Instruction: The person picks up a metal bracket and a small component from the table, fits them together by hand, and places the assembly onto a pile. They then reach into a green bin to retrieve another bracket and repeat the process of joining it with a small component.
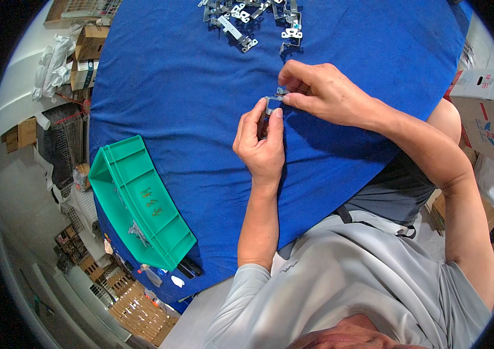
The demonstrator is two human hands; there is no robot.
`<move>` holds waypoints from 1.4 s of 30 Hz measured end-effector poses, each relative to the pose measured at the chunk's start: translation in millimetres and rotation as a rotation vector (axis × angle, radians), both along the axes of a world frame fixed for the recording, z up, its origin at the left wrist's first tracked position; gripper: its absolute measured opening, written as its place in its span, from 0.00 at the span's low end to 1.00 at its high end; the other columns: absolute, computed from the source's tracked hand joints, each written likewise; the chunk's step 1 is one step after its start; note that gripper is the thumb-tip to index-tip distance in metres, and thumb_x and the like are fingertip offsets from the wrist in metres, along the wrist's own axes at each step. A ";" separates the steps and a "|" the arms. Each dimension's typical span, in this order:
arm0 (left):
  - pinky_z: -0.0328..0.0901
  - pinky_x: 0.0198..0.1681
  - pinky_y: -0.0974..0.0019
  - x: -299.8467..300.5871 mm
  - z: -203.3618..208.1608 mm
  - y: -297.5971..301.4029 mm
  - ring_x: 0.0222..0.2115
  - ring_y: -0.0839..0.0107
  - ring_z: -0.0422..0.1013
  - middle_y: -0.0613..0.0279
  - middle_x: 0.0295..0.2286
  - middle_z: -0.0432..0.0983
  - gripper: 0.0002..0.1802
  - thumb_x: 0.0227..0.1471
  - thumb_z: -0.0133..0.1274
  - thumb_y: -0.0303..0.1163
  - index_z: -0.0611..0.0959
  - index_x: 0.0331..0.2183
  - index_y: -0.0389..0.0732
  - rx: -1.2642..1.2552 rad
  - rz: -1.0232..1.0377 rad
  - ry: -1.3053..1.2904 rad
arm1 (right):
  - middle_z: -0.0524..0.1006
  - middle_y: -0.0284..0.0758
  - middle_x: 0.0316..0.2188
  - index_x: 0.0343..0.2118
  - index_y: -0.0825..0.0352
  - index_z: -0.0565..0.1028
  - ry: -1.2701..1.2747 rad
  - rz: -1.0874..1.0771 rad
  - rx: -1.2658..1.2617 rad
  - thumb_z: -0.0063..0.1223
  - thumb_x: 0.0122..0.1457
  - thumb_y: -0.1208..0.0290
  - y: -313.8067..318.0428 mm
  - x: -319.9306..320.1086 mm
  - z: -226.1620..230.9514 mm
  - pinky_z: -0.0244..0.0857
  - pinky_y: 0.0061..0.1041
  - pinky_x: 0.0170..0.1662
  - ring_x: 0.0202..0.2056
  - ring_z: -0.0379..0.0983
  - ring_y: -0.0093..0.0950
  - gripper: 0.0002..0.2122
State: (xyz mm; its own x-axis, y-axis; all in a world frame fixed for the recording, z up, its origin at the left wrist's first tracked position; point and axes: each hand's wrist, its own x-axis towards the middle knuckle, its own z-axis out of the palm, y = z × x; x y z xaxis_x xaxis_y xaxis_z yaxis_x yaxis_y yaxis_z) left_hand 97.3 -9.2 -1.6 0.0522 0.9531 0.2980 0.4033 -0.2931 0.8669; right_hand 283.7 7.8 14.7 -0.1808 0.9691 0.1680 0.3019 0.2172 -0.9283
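Observation:
A small metal bracket with a squarish opening is held above the blue cloth. My left hand pinches its lower end between thumb and fingers. At the bracket's upper right end, my right hand has its thumb and index finger closed around the flat metal tab; whether a smaller piece sits between those fingertips is hidden. Farther off, at the top of the table, lies a loose pile of silvery metal brackets, some with punched end plates.
On the left of the blue-covered table stands a green plastic bin with small metal parts inside. Dark pen-like items lie beside its near corner. A cardboard box stands at the right, and more boxes are beyond the table's left edge.

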 end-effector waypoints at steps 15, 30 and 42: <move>0.65 0.23 0.78 -0.2 5.5 -0.3 0.20 0.82 0.70 0.57 0.29 0.81 0.12 0.59 0.54 0.28 0.80 0.43 0.31 -0.217 0.066 -0.302 | 0.73 0.30 0.24 0.35 0.71 0.73 0.233 0.106 -0.410 0.47 0.66 0.69 3.4 2.2 11.4 0.64 0.19 0.29 0.26 0.67 0.17 0.09; 0.65 0.24 0.79 -2.3 2.3 -1.5 0.22 0.83 0.70 0.59 0.31 0.81 0.13 0.58 0.57 0.27 0.80 0.44 0.30 -0.187 0.026 -0.241 | 0.73 0.39 0.21 0.35 0.72 0.71 -0.067 0.097 0.011 0.52 0.62 0.72 -0.1 2.1 1.9 0.65 0.29 0.29 0.22 0.69 0.30 0.08; 0.67 0.29 0.73 -0.8 7.7 1.8 0.26 0.77 0.72 0.59 0.29 0.78 0.16 0.47 0.63 0.22 0.83 0.41 0.33 0.070 -0.029 0.064 | 0.73 0.40 0.25 0.38 0.70 0.71 -0.049 0.068 0.107 0.54 0.60 0.73 1.5 -0.3 -4.9 0.65 0.32 0.32 0.28 0.72 0.34 0.07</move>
State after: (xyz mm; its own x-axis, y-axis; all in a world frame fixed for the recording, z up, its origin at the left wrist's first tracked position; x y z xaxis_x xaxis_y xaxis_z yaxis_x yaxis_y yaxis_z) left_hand 96.5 -7.4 6.1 0.1000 0.9280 0.3589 0.4475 -0.3641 0.8168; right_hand 283.4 9.4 9.8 -0.2560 0.9313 0.2591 0.3276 0.3358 -0.8832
